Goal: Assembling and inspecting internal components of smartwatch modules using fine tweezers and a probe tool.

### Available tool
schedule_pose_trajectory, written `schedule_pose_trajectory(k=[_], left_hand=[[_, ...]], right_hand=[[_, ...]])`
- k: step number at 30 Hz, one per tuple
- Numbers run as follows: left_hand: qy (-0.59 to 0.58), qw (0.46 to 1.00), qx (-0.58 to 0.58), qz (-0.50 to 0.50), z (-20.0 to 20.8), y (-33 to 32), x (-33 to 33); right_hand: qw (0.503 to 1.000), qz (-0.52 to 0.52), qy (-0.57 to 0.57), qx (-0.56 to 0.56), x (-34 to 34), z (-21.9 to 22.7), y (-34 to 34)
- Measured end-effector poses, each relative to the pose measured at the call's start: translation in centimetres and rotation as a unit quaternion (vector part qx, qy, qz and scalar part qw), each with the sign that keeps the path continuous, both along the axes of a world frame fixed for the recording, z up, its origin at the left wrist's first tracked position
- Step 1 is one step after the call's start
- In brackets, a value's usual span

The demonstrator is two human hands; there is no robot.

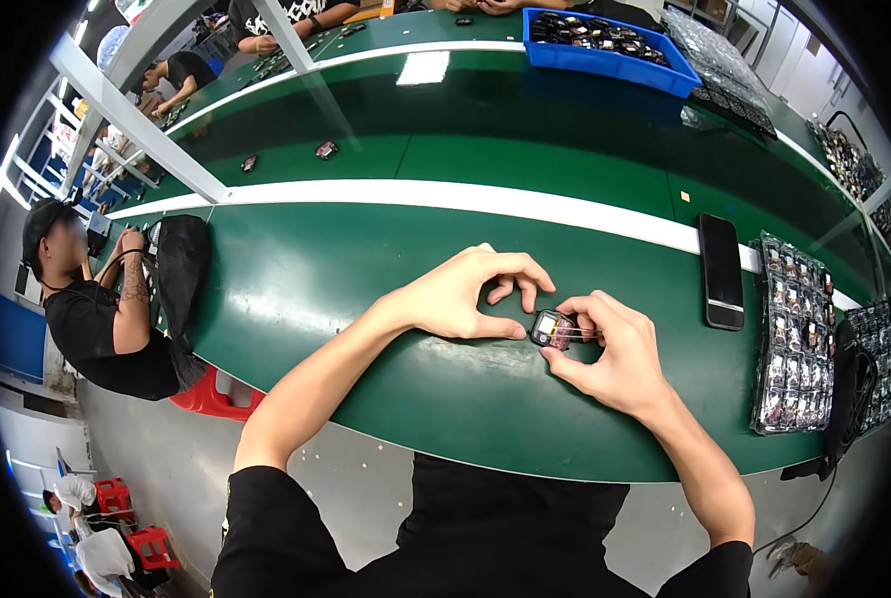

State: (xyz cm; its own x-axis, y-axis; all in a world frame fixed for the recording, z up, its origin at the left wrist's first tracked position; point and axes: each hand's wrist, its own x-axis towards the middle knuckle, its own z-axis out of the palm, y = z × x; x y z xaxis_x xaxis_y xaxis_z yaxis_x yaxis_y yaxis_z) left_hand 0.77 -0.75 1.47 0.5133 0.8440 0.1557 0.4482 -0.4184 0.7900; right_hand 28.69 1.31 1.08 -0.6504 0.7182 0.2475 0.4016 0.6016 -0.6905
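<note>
Trays [760, 374] of clear plastic lie at the right end of the green table [455, 419], the nearest divided into rows of small cells, most of them filled with dark, silver and pale pieces. On the far right, beyond the white rail [475, 196], stands a shallow blue bin [605, 71], heaped up to about its rim with small dark parts showing flecks of white and red.

Between the two hands, near the middle of the table, is a small device [553, 330]. Its casing is dark and rounded, with a pale rectangular patch toward the left, pinkish-red parts toward the near right and thin light strands running right to the fingers; finer detail is too small to tell. The right hand [615, 349] has a narrow grip, thumb and index finger holding the device at its near and far edges. The left hand [470, 294] has a wide grip, fingers curled, thumb tip just beside the device's left edge; contact cannot be told. A black phone [721, 271] lies right of the hands.
</note>
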Motion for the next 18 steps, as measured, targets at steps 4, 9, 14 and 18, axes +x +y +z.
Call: schedule_pose_trajectory(k=[4, 9, 14, 18], left_hand=[[-0.09, 0.992, -0.059, 0.063, 0.0, 0.3, -1.2], [-0.017, 0.961, 0.101, 0.255, -1.2, 2.2, -6.2], [0.181, 0.822, 0.25, 0.479, -3.3, 5.3, -16.3], [0.252, 0.746, 0.189, 0.587, -4.8, 6.0, -23.0]], right_hand=[[1.0, 0.002, 0.001, -0.005, 0.5, -0.1, 0.2], [0.999, 0.007, 0.041, 0.016, 0.4, -0.5, -0.1], [1.0, 0.003, -0.012, -0.001, 0.8, 0.2, -0.1], [1.0, -0.005, -0.012, -0.016, 0.9, 0.2, 0.0]])
